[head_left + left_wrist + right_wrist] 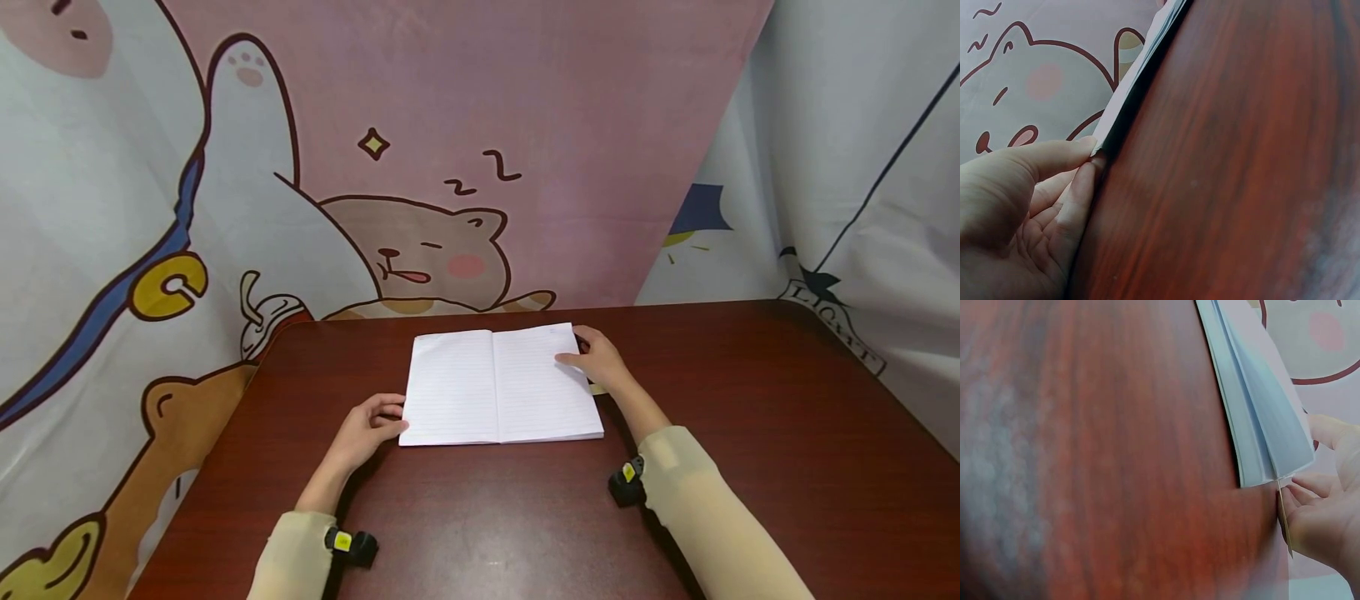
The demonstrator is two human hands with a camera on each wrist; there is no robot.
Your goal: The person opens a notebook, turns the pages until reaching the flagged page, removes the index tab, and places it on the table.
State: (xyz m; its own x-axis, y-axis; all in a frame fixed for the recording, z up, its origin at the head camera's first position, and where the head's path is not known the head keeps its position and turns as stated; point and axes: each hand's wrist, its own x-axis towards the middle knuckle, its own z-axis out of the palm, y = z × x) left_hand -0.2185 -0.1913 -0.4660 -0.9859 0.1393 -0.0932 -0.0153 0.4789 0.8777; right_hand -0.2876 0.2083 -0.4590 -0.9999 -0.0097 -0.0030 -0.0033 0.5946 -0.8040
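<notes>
An open notebook (457, 392) with lined white pages lies on the dark red-brown table, its centre fold pointing away from me. My left hand (367, 429) pinches the left edge near the front corner. In the left wrist view its thumb (1063, 157) rests on top with fingers underneath. At the right edge, toward the far corner, my right hand (598, 358) holds some pages, thumb above and fingers below. Those pages (1275, 412) stand raised from the ones beneath in the right wrist view. A thin yellowish strip (1286, 519), seen edge-on, sticks out beside the right fingers; its kind is unclear.
The wooden table (465, 517) has a glossy top that reflects light near the front. Behind it hangs a cartoon-printed cloth (600, 125), with a pale curtain (870, 167) at the right. Each wrist wears a small black camera (352, 546).
</notes>
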